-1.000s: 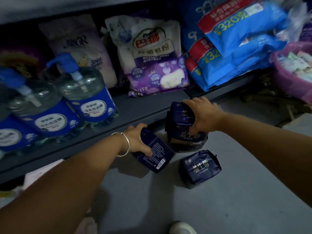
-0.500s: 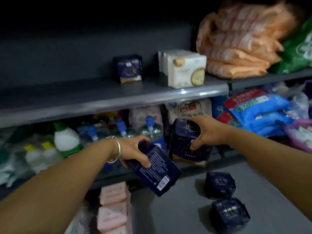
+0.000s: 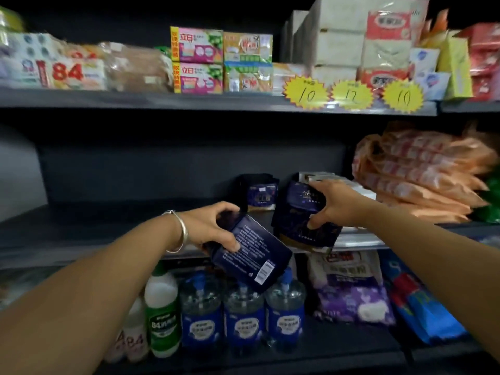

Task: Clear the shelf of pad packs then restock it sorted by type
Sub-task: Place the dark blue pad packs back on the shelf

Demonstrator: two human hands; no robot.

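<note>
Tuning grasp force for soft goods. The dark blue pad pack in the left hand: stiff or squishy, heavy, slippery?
Probably light: the left hand carries the dark blue pad pack tilted, by one end. Likely soft yet shape-keeping: its printed face looks flat and its corners are rounded. Possibly a bit slick, since the wrapper shows a slight sheen; the thumb lies across the face.

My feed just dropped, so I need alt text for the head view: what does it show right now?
Both hands carry dark blue pad packs up to the dim middle shelf: the left hand grips one pack tilted, and the right hand grips a stack of packs at the shelf's front edge. One more blue pack stands on the shelf behind them.
</note>
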